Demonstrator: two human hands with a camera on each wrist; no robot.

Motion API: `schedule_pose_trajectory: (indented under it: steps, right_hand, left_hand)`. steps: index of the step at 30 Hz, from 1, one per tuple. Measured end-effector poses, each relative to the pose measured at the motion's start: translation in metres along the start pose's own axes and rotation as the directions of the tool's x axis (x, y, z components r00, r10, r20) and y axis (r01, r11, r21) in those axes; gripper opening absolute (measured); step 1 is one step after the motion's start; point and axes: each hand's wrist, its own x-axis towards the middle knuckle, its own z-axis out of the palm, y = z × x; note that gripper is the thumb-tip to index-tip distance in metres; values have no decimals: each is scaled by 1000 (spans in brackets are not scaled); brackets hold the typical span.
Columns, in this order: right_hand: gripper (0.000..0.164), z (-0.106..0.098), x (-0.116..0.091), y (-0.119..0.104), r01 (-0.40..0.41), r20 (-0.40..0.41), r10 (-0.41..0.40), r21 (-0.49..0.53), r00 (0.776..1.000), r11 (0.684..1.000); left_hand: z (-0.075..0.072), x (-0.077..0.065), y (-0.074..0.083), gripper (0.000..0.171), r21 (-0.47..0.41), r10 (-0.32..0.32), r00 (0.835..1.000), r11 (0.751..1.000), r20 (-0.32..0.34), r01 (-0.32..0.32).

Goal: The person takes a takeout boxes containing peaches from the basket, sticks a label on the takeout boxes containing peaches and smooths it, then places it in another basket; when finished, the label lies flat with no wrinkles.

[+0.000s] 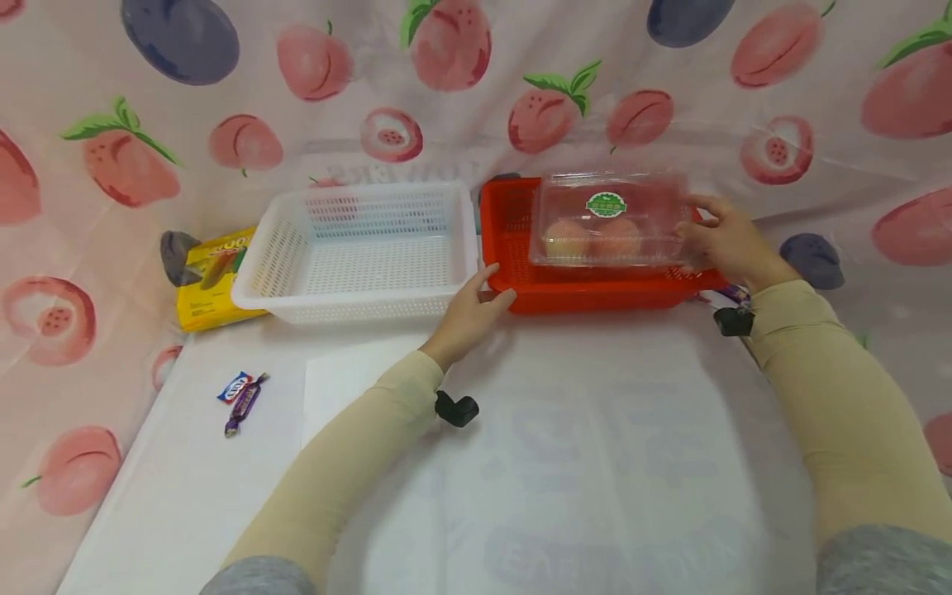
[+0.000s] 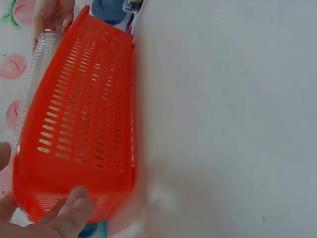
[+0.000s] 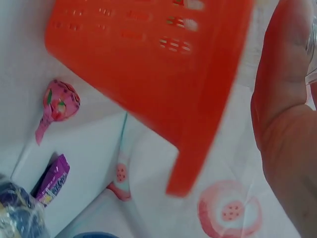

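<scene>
My right hand [image 1: 732, 244] grips the right end of a clear plastic fruit box [image 1: 654, 211] with a green round label. Two round pinkish-yellow fruits [image 1: 616, 238] show through its lid. The box overlaps the red plastic basket [image 1: 587, 297] from above in the head view. At that basket's near left corner, my left hand [image 1: 468, 318] holds on, thumb in front and fingers round the end. In the left wrist view the thumb [image 2: 77, 206] lies against the slotted red basket [image 2: 91, 99]. The right wrist view catches only the edge of the right hand [image 3: 285, 94] beside the red basket [image 3: 143, 74].
A white basket [image 1: 357, 312] stands left of the red one, with a yellow snack packet [image 1: 204, 310] behind its left side. Two wrapped candies [image 1: 244, 405] lie on the table at left. A pink lollipop [image 3: 62, 101] and purple-wrapped candy [image 3: 53, 181] lie near the red basket's right end.
</scene>
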Motion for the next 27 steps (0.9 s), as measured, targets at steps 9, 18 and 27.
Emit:
schedule_pose_trajectory:
  steps: [9, 18, 27]
  right_hand:
    - [76, 10, 6, 1, -99, 39, 104, -127, 994, 987]
    - [82, 21, 22, 1, -128, 65, 142, -189, 988, 974]
    - [94, 20, 22, -1, -164, 112, 216, -358, 970, 919]
  left_hand:
    - [11, 11, 3, 64, -24, -17, 999, 1000, -50, 16]
    - [7, 12, 4, 64, -75, -29, 999, 997, -42, 26]
    - [3, 14, 1, 66, -60, -8, 1000, 998, -8, 7]
